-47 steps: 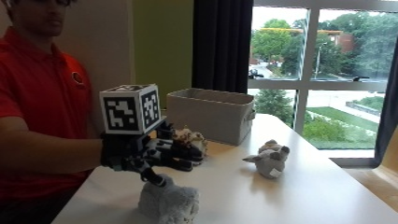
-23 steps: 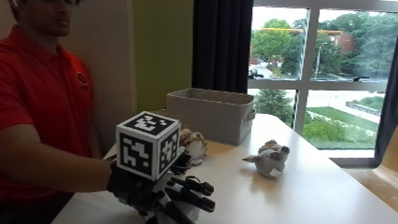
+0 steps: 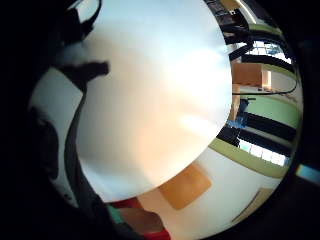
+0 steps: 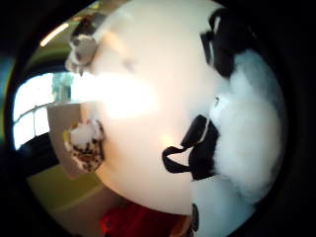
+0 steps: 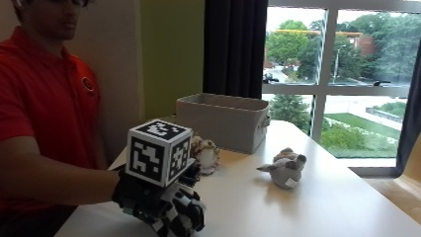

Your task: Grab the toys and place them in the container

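Observation:
My gloved right hand [image 5: 161, 205] is down at the near left of the white table [image 5: 342, 207], on top of a white fluffy toy that it almost hides in the outside view. In the thumb side palm view the white fluffy toy [image 4: 247, 133] is close against the palm, with black fingers [image 4: 197, 150] curled round it. A brown-and-white spotted toy [image 5: 205, 154] sits just behind the hand, in front of the beige fabric container [image 5: 224, 121]. A small grey plush toy [image 5: 286, 168] stands alone mid-table to the right.
The container stands at the table's far left by the green wall. A window and a dark curtain [image 5: 233, 47] lie behind the table. The little finger side palm view shows only bare tabletop [image 3: 160, 100]. The person's red-sleeved arm reaches in from the left.
The hand has moved from beside the spotted toy toward the near edge and down onto the white fluffy toy, which it now covers with fingers curled round it.

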`<action>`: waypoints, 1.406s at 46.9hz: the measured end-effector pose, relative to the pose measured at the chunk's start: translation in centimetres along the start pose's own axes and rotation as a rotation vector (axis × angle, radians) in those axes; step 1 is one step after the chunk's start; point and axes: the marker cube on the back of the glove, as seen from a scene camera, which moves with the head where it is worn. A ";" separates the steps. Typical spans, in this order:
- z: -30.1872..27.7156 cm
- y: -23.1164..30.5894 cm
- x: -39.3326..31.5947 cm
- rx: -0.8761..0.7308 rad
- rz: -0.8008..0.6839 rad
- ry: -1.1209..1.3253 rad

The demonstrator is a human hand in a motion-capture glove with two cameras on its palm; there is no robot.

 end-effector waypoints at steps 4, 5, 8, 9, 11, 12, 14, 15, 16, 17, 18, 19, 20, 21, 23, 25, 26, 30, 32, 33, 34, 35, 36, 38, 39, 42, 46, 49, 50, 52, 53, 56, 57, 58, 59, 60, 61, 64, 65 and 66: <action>0.1 0.0 -0.3 0.126 -0.019 0.002; 0.1 0.0 -0.3 0.159 -0.027 0.006; -0.1 -0.2 -0.4 0.226 -0.058 0.005; -0.2 -0.3 -0.4 0.237 -0.068 -0.001; -0.4 -0.4 -0.5 0.249 -0.082 -0.023; -0.5 -0.4 -0.5 0.255 -0.087 -0.037; -0.8 -0.3 -0.7 0.268 -0.094 -0.070; -0.9 -0.2 -0.9 0.274 -0.096 -0.086; -1.1 -0.1 -1.1 0.280 -0.098 -0.100; -1.3 0.0 -1.4 0.286 -0.099 -0.112; -1.6 0.1 -1.7 0.292 -0.101 -0.120; -1.9 0.2 -2.1 0.298 -0.105 -0.127; -2.4 0.4 -2.6 0.304 -0.109 -0.132; -2.9 0.5 -3.1 0.310 -0.116 -0.137; -4.1 0.7 -4.3 0.318 -0.133 -0.150; -5.3 0.9 -5.4 0.327 -0.154 -0.164; -6.0 1.0 -6.1 0.334 -0.165 -0.172; -9.5 1.6 -9.6 0.385 -0.236 -0.189; -11.7 2.0 -12.0 0.422 -0.301 -0.185; -12.9 2.2 -13.3 0.438 -0.339 -0.184; -14.0 2.3 -14.5 0.451 -0.373 -0.183; -15.0 2.4 -15.6 0.461 -0.398 -0.182; -15.9 2.4 -16.6 0.469 -0.411 -0.179; -17.3 2.2 -18.2 0.478 -0.415 -0.170; -17.8 2.1 -18.9 0.481 -0.413 -0.165; -19.3 1.8 -21.2 0.483 -0.416 -0.147; -20.5 1.9 -24.5 0.469 -0.476 -0.156; -20.9 1.9 -27.1 0.449 -0.512 -0.164; -20.9 1.9 -27.9 0.442 -0.528 -0.166; -21.0 2.1 -29.7 0.430 -0.563 -0.173; -21.0 2.2 -30.6 0.423 -0.581 -0.176; -21.1 2.9 -33.6 0.395 -0.626 -0.190; -21.2 3.1 -34.6 0.382 -0.637 -0.195; -21.2 3.4 -35.7 0.367 -0.644 -0.201; -21.2 3.7 -36.8 0.353 -0.651 -0.207; -21.2 4.1 -37.9 0.340 -0.660 -0.212; -21.2 4.4 -39.0 0.329 -0.673 -0.213; -21.1 5.5 -42.1 0.313 -0.720 -0.203; -21.1 5.8 -43.1 0.311 -0.732 -0.201; -21.1 6.1 -44.0 0.309 -0.742 -0.201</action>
